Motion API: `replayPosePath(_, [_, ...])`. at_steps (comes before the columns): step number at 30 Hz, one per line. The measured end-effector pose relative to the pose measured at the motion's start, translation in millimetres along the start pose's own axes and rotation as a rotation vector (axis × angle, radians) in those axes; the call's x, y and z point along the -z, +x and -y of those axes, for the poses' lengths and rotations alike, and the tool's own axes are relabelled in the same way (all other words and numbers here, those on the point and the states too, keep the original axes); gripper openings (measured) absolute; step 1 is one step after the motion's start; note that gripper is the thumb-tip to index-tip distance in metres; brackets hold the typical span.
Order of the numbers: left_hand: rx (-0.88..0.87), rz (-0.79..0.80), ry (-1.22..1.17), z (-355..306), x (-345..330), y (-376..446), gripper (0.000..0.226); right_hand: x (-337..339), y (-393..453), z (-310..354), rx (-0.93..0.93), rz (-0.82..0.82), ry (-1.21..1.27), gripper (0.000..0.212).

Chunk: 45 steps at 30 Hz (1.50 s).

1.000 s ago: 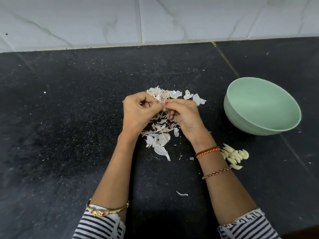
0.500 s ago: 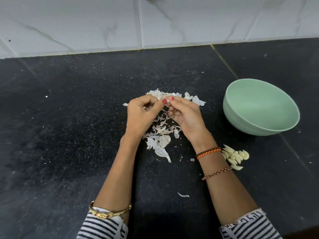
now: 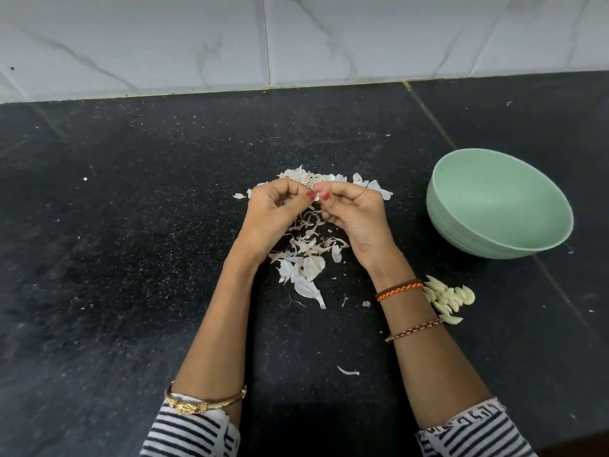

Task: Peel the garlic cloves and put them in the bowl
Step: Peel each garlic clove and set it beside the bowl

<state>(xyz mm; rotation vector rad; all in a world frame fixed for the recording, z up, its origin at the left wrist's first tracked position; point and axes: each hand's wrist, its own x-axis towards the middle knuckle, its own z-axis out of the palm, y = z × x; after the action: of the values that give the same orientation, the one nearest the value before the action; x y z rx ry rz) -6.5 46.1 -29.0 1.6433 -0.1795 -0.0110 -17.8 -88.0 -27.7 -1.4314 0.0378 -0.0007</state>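
Head view: nearest are two striped sleeves, the left (image 3: 189,430) with a gold bangle (image 3: 204,402) at its cuff, the right (image 3: 474,430) below two cord bracelets (image 3: 399,289) on the forearm. A lone peel scrap (image 3: 347,371) lies on the black surface (image 3: 99,291) between the forearms. Just right of the right wrist sits a small heap of peeled cloves (image 3: 449,296), on the surface and not in the bowl. Under and beyond both hands spreads a pile of skins (image 3: 304,258). The left hand (image 3: 275,214) and right hand (image 3: 354,212) meet fingertip to fingertip above that pile, fingers curled, each pinching one small pale clove (image 3: 317,195) between thumb and forefinger; how much skin remains on it is too small to tell. Right of the right hand, apart from it, stands the green bowl (image 3: 461,225), nothing visible inside. Beyond the hands, a white tiled wall (image 3: 197,44) borders the surface.
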Motion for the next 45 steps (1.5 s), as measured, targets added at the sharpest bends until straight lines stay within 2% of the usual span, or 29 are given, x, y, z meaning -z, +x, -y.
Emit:
replayPosePath(8, [0.027, 0.172, 0.054, -0.5, 4.8, -0.6, 0.023, 1.9, -0.2, 1.3, 0.045, 0.018, -0.116, 0.012])
replayPosePath(17, [0.011, 0.229, 0.153, 4.7, -1.9, -0.5, 0.023, 6.6, 1.9, 0.2, 0.046, -0.011, -0.137, 0.008])
replayPosePath(23, [-0.016, 0.104, -0.028, 0.4, -2.1, -2.3, 0.021, 2.5, 3.6, -3.3, 0.068, -0.203, -0.030, 0.011])
replayPosePath(25, [-0.005, 0.038, 0.011, 1.4, -1.8, -1.4, 0.025, 3.1, 4.2, -3.3, 0.075, -0.197, -0.001, 0.013])
replayPosePath(28, [-0.087, -0.016, 0.093, 5.8, -3.9, -0.9, 0.037, 0.8, 3.4, -3.5, 0.102, -0.142, -0.023, 0.017])
replayPosePath(33, [-0.104, -0.071, 0.062, 9.0, -4.5, 1.5, 0.008, -3.8, 2.1, -5.0, 0.254, -0.146, -0.106, 0.023])
replayPosePath(39, [-0.040, -0.094, -0.001, 4.9, -6.2, 0.6, 0.016, -3.9, 5.6, -11.6, 0.390, -0.183, -0.235, 0.022])
replayPosePath(45, [0.020, -0.132, -0.116, 0.8, -11.0, -0.3, 0.009, -5.5, 6.2, -18.0, 0.517, -0.271, -0.365, 0.015])
